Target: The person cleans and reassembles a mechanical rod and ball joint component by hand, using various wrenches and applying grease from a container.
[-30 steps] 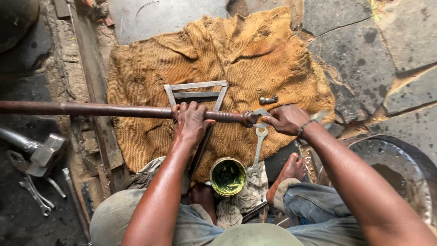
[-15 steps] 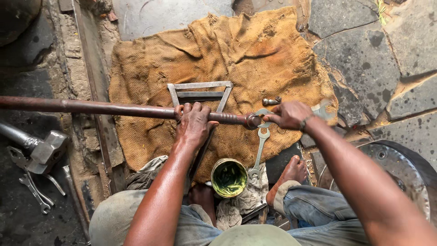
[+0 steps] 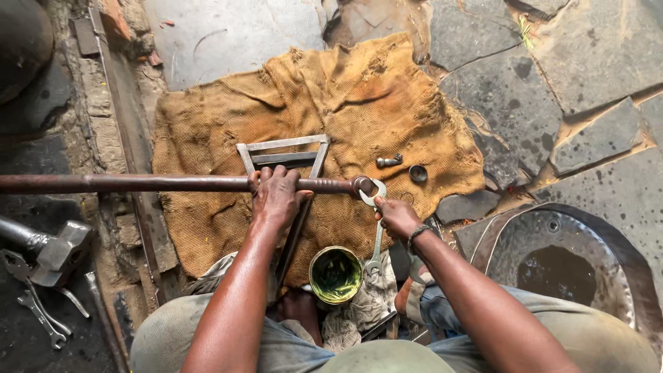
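My left hand (image 3: 276, 195) grips a long rusty metal rod (image 3: 138, 183) that runs from the left edge to the middle of the view. My right hand (image 3: 397, 215) holds a double-ended spanner (image 3: 376, 235), whose upper jaw sits on the rod's right end (image 3: 362, 185). The rod lies across a triangular metal frame (image 3: 283, 155) on a brown burlap sack (image 3: 331, 103). A small tin (image 3: 335, 274) of green grease stands between my knees.
A bolt (image 3: 388, 161) and a small round cap (image 3: 418, 173) lie on the sack right of the rod's end. A hammer (image 3: 52, 252) and spanners (image 3: 38, 311) lie at the left. A dented metal basin (image 3: 580, 242) sits at the right on stone paving.
My right hand has pulled back from the rod's end and down the spanner's handle. The spanner's jaw now sits on the rod's tip. My left hand keeps its hold on the rod.
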